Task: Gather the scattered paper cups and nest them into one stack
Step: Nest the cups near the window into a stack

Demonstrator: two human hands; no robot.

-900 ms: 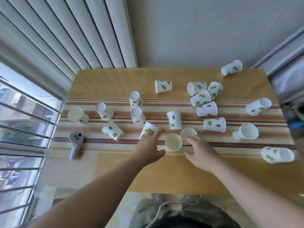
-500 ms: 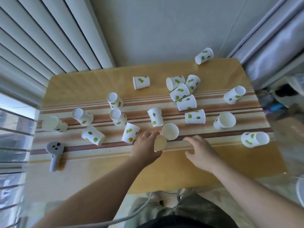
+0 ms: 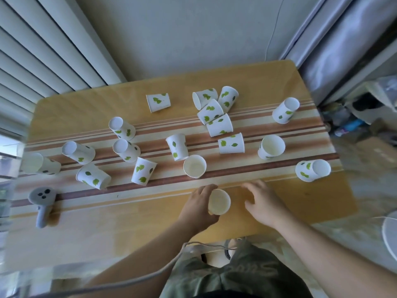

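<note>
Left hand (image 3: 200,206) wraps one paper cup (image 3: 219,202), fingers (image 3: 205,188) curled round its far and left side, thumb side hidden under the rim; cup is upright, mouth up, at the near bare strip of the table (image 3: 129,220), just nearer the person than the upright empty cup (image 3: 194,166) on the dark stripe. Probably held there to be the base of the stack: open mouth up means others can drop in. Right hand (image 3: 261,203) is just right of the held cup, not touching it, fingers loosely spread and bent, nothing in it; looks ready to fetch the next cup or steady the base. Likely next pick, a guess: the upright empty cup, nearest and already oriented right. Rest of the cups scattered beyond it, most lying on their sides: a tight cluster of four (image 3: 214,109) far-right of the upright cup, touching each other; one on its side (image 3: 231,143) right of it; one tipped cup (image 3: 271,146) further right; one (image 3: 312,169) at the right end of the stripe; several more off to the left (image 3: 93,176). The side-lying ones will need turning before nesting. Grey controller (image 3: 41,201) sits far left of the held cup, near the table edge, out of the way. Stack barely started; only one cup in hand.
</note>
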